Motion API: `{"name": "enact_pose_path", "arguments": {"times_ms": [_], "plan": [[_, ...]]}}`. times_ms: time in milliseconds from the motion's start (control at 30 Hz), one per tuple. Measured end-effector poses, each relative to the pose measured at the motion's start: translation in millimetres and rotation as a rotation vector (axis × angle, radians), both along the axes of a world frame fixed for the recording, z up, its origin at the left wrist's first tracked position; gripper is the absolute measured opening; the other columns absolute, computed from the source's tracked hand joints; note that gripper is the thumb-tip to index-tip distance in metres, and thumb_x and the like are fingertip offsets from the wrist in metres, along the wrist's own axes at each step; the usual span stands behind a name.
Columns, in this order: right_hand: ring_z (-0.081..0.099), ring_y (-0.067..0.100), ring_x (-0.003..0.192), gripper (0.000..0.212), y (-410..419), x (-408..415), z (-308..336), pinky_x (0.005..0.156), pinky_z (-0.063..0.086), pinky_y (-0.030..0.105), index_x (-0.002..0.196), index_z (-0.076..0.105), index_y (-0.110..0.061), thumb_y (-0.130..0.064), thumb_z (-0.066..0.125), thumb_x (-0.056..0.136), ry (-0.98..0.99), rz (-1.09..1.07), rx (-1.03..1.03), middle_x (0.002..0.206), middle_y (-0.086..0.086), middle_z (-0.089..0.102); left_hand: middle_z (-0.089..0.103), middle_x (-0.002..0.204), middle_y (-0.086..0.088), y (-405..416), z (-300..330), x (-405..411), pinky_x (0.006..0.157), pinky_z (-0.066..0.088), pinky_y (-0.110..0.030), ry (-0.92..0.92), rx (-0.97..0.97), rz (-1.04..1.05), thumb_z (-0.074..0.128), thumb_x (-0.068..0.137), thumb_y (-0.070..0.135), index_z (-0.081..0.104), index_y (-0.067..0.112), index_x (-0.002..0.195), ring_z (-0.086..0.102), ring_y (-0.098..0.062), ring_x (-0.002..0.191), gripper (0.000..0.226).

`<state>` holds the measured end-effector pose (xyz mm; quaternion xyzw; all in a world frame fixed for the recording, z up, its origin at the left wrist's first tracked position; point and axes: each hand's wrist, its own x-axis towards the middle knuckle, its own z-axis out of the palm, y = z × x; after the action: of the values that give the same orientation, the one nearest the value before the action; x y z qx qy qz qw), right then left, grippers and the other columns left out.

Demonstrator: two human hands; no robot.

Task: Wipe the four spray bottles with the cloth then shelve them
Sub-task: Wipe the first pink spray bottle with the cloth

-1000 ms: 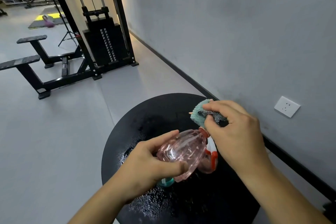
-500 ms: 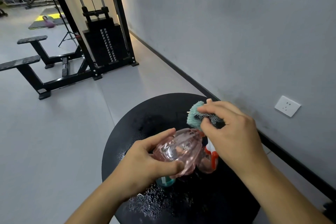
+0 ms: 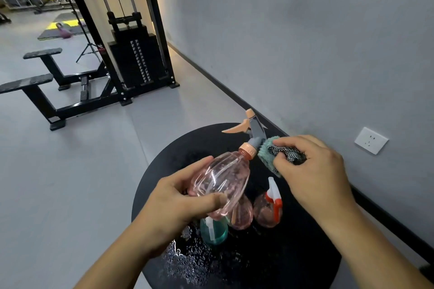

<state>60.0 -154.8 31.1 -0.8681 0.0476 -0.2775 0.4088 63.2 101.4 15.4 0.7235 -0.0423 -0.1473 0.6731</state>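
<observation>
Left hand (image 3: 173,204) grips pink spray bottle (image 3: 220,183) tilted; right hand (image 3: 312,171) pinches teal cloth (image 3: 270,155) at neck — rotate bottle, wipe downward.

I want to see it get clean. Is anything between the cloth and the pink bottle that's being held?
No. The right hand grips the teal cloth right against the grey neck of the held pink spray bottle, which the left hand holds above the black round table. Nothing visible sits between them.

On my round black table (image 3: 293,253) stand a teal spray bottle (image 3: 214,232) at six o'clock, two pink plastic ones (image 3: 242,214) (image 3: 267,212) centrally, amid water droplets (image 3: 187,263).
</observation>
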Motion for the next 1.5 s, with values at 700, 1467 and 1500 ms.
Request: {"name": "enact_pose_path", "arguments": {"times_ms": [700, 1467, 1500], "plan": [[0.062, -0.013, 0.093, 0.027, -0.2, -2.8, 9.1, 0.070, 0.041, -0.003, 0.101, 0.080, -0.033, -0.010, 0.073, 0.088, 0.015, 0.017, 0.156, 0.100, -0.022, 0.071, 0.080, 0.120, -0.004, -3.1, -2.2, 0.9, 0.090, 0.063, -0.036, -0.045, -0.004, -0.042, 0.096, 0.069, 0.008, 0.067, 0.033, 0.140, 0.079, -0.028, 0.106, 0.081], [0.063, -0.012, 0.094, 0.027, 4.1, -6.7, 10.8, 0.069, 0.043, -0.003, 0.101, 0.079, -0.033, -0.009, 0.073, 0.088, 0.043, 0.041, 0.147, 0.101, -0.021, 0.071, 0.080, 0.121, -0.002, -1.8, -1.9, 3.0, 0.088, 0.062, -0.036, -0.090, -0.018, -0.014, 0.100, 0.059, 0.022, 0.069, 0.035, 0.137, 0.080, -0.026, 0.102, 0.085], [0.063, -0.010, 0.096, 0.027, 4.4, -6.8, 10.6, 0.070, 0.044, -0.002, 0.101, 0.080, -0.032, -0.009, 0.073, 0.089, 0.036, 0.038, 0.146, 0.102, -0.020, 0.072, 0.080, 0.121, -0.002, -1.0, -1.6, 3.0, 0.088, 0.062, -0.035, -0.092, -0.020, -0.021, 0.099, 0.059, 0.022, 0.069, 0.035, 0.136, 0.079, -0.026, 0.103, 0.084]]}}
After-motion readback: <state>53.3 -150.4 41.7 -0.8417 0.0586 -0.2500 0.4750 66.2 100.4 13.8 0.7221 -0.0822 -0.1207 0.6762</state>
